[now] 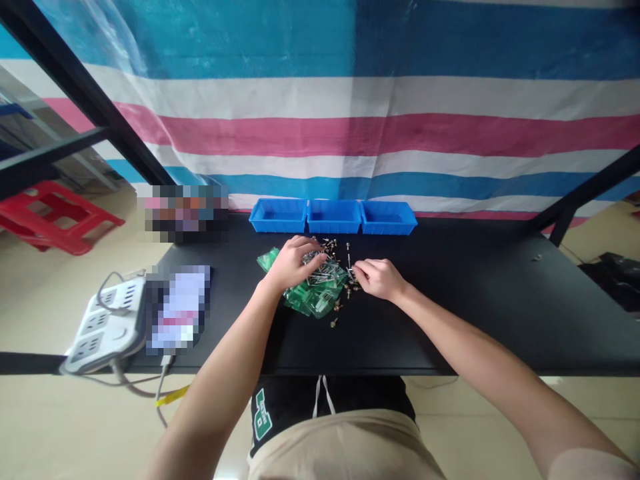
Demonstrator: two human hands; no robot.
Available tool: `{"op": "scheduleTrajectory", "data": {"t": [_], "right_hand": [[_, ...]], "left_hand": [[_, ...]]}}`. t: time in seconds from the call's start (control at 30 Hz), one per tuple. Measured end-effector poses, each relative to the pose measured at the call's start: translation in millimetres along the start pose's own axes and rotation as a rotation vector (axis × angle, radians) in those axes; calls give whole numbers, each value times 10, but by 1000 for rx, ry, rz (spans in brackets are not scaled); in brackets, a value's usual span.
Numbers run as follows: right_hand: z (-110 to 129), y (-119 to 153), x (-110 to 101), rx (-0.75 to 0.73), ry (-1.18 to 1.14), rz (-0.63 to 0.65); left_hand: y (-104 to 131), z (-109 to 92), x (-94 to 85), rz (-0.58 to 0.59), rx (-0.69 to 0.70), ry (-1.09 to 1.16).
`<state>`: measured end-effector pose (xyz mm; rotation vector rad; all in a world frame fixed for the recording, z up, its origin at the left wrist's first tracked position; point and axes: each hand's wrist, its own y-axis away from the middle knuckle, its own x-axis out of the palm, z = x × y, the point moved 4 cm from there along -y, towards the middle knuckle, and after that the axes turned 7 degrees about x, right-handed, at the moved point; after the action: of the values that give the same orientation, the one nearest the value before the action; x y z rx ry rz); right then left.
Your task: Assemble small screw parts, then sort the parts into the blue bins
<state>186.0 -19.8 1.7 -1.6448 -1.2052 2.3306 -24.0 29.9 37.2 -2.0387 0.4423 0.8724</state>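
My left hand (299, 261) rests over the pile of green and clear plastic packets (315, 297), its thumb and fingers apart. Silvery screws (325, 272) lie between the thumb and the packets. At the pile's right edge, my right hand (377, 277) has its fingers pinched together over small screws; what they hold, if anything, is too small to make out. Brass-coloured screws (334, 322) are scattered behind, beside and in front of the packets. Three blue bins stand in a row behind the pile: left (278, 225), middle (334, 227) and right (389, 228).
A white power strip (107, 327) with cables and a blurred flat item (180, 307) lie at the table's left. A blurred object (185, 212) stands behind them. Black frame posts rise at both sides, before a striped sheet (350, 133). A red stool (60, 217) is at far left.
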Motion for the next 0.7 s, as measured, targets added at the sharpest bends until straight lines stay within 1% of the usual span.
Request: {"op": "scheduleTrajectory", "data": {"t": [0.1,0.2,0.33,0.43,0.53,0.6,0.7], "right_hand": [[55,-108,-12,6,-24,-21],[197,-282,7,-5,-63,-13],[443,-544,140,-21,-80,24],[588,-709,300,0,-68,91],[698,-821,429,15,-53,166],[760,-865,488,23,-42,223],[835,-894,548,33,-8,312]], "left_hand": [[8,43,-82,-80,-33,26],[20,93,-126,-129,-74,38],[44,171,-133,-152,-144,71],[85,284,-120,-184,-274,160],[127,401,-106,-253,-403,303],[137,444,-97,-286,-438,374],[135,464,-86,-295,-455,403]]}}
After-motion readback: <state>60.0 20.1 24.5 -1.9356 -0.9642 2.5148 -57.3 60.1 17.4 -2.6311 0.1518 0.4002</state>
